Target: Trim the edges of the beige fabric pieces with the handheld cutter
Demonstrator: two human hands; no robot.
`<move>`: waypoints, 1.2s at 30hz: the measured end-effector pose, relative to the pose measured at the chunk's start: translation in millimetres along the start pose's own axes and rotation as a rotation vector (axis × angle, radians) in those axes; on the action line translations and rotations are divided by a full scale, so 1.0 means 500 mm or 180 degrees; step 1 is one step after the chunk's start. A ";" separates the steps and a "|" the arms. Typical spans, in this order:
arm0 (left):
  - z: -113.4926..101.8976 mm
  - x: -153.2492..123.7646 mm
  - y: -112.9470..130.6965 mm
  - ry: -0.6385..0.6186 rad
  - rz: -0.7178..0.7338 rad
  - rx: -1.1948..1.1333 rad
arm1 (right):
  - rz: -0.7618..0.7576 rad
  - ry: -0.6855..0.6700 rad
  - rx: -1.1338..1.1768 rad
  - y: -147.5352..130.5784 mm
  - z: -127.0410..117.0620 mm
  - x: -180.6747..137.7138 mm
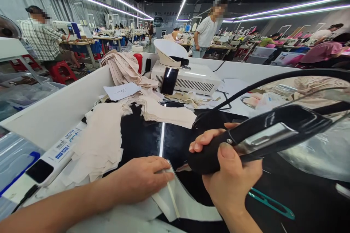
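My left hand [144, 177] is closed, thumb and fingertips together, at the upper end of a pale fabric piece [188, 204]. A narrow cream strip [173, 198] runs down that piece below the fingertips. My right hand [232, 178] wraps round a black corded handheld tool [262, 131] with a silver lever on its side. The tool is raised over the right part of the black work surface [142, 142], and its working face is hidden. Stacked beige fabric pieces [100, 134] lie left of my hands, with more cut pieces [166, 113] just beyond.
A white machine box [186, 78] stands at the back with a phone [168, 81] leaning on it. Teal tweezers [272, 203] lie right of my right hand. The tool's black cable [246, 87] arches to the right. A white side wall [60, 105] borders the left; people work beyond.
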State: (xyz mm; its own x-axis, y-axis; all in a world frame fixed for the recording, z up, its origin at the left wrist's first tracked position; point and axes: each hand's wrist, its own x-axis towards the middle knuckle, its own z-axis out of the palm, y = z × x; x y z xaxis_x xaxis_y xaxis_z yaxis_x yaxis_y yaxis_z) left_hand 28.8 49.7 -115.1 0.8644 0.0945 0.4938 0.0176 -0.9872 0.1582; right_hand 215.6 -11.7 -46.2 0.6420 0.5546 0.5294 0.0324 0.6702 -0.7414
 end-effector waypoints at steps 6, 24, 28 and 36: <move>0.003 -0.008 -0.005 -0.0102 0.0004 0.0097 | 0.0040 -0.0034 0.0056 -0.009 -0.006 -0.005; 0.001 -0.011 -0.011 -0.0056 0.0085 0.0063 | 0.0072 -0.0052 -0.0038 -0.008 -0.010 -0.016; -0.006 0.001 -0.001 0.0106 0.0055 -0.0105 | -0.0048 -0.0040 -0.0062 -0.022 -0.019 -0.011; -0.001 0.015 0.018 -0.0402 -0.0104 -0.0403 | -0.0033 -0.0027 -0.0151 -0.023 -0.028 -0.020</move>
State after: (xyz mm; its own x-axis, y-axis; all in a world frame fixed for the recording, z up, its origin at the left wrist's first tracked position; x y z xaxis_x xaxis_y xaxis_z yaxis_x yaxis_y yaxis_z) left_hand 35.2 41.6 -109.6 0.9208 0.1015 0.3766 -0.0099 -0.9591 0.2828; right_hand 219.5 -31.9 -48.5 0.6349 0.5521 0.5405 0.0754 0.6519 -0.7545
